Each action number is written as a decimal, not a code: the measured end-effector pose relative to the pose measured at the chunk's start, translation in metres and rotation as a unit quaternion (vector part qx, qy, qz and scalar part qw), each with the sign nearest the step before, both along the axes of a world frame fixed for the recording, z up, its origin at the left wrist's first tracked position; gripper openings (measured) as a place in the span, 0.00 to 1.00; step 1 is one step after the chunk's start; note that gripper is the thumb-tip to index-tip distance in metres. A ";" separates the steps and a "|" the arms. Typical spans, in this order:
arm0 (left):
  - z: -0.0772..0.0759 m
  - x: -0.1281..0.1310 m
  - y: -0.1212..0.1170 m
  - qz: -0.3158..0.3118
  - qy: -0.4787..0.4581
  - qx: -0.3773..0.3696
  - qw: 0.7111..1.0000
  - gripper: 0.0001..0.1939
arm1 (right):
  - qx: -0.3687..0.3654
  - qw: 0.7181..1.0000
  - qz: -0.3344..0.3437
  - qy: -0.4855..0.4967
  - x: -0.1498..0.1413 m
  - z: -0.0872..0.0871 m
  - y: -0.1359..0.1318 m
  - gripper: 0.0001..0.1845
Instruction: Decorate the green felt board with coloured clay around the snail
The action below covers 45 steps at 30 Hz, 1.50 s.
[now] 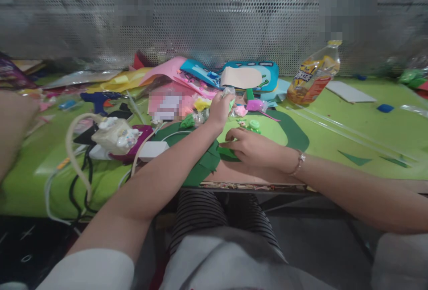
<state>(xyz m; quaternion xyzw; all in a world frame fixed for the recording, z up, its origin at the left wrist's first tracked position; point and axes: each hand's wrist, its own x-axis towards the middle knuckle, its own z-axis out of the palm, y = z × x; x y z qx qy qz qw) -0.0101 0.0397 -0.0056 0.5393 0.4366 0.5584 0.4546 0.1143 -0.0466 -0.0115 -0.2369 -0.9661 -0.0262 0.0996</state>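
My left hand is closed on a crinkled clear plastic bag with something light green at its lower side. My right hand, with a bracelet at the wrist, is low over a dark and light green cut-out. Its fingers are bent and apart, with the tips by a bright green piece; whether they touch it is unclear. Just beyond that hand a small green modelled figure rests on the cut-out. A purple packet and a green lump in plastic lie nearby.
Left of my arm stand a decorated block, cables and a blue glue gun. A snack-labelled bottle leans at the back right. Blue boards and coloured sheets line the perforated metal screen. Another person's blurred arm enters at far left.
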 end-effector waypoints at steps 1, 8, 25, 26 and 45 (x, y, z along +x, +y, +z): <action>0.000 0.000 -0.001 0.001 -0.004 -0.001 1.000 0.04 | 0.000 1.000 -0.001 -0.002 0.000 0.000 0.000 0.21; 0.001 0.002 -0.002 0.005 -0.037 -0.010 0.999 0.05 | 0.019 1.000 0.001 0.000 0.000 -0.003 -0.001 0.20; 0.003 0.003 -0.004 0.009 -0.056 -0.018 0.998 0.02 | 0.004 1.000 0.007 -0.015 0.000 0.002 -0.001 0.18; 0.003 0.003 -0.004 0.009 -0.057 -0.018 0.998 0.02 | 0.001 1.000 0.005 -0.011 0.000 0.002 -0.001 0.19; 0.001 0.003 -0.004 0.009 -0.008 0.003 1.000 0.03 | -0.115 0.972 -0.008 0.205 0.019 0.017 0.018 0.11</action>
